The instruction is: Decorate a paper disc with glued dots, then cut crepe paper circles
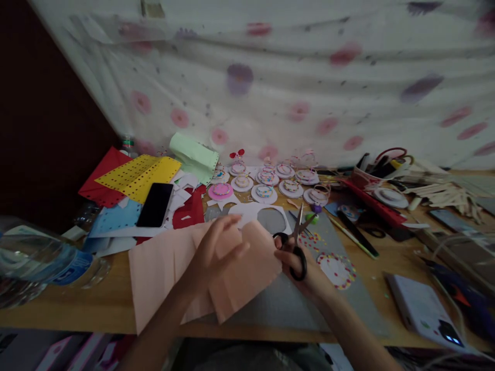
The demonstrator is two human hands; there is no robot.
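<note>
My left hand (218,252) grips a folded sheet of pale pink paper (162,278) that lies across the wooden table's near edge. My right hand (299,268) is closed in the black handles of a pair of scissors (296,242). Their blades are parted and point away from me, just right of the pink sheet's far corner. A grey mat (328,288) lies under both hands, with a round white disc with coloured dots (337,269) on it.
A black phone (155,204) lies on blue, red and yellow paper sheets at the left. Several small round paper decorations (265,193) stand at the back. A plastic bottle (34,263) lies at far left. Tools, sticks and a white box (421,309) crowd the right.
</note>
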